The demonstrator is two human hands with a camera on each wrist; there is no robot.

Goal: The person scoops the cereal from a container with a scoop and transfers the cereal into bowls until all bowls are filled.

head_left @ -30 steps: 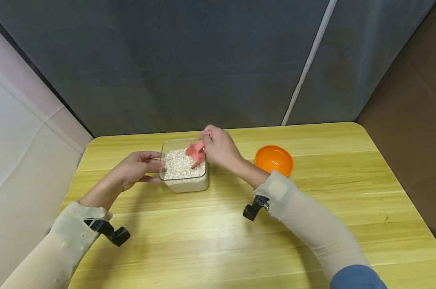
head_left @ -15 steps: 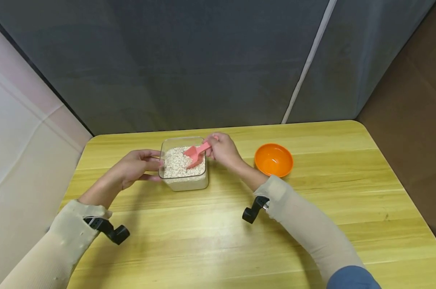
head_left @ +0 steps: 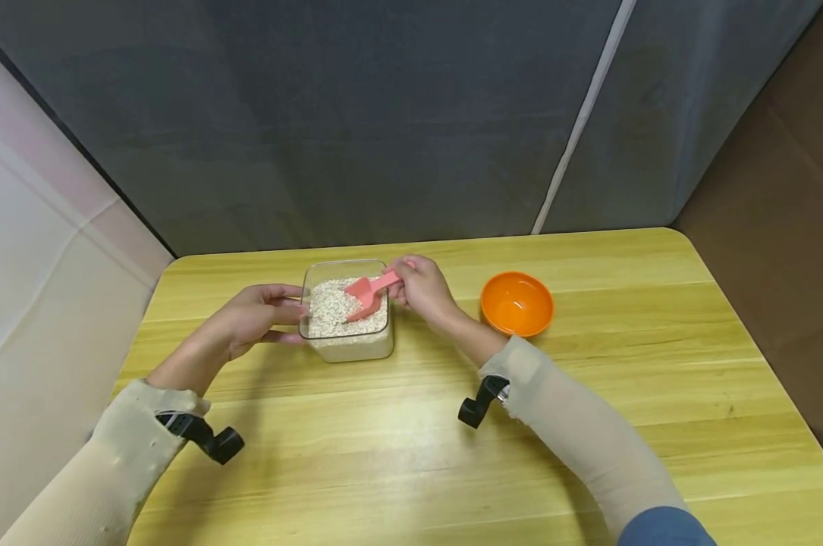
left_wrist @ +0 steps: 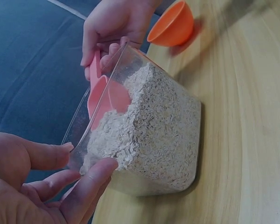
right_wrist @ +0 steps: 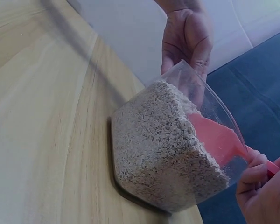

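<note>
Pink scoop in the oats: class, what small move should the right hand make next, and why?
Probably push the pink scoop a little deeper and level it. Its blade is dug into the oats and tilted down, apparently without a full load yet. The right hand grips the handle, the left hand steadies the clear container, and the orange bowl looks empty.

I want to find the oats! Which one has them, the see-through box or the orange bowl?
The clear box between both hands; the orange bowl looks empty.

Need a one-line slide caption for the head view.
Right hand holds a pink plastic scoop in a clear square container of oats, steadied by the left hand; an orange bowl sits nearby.
</note>
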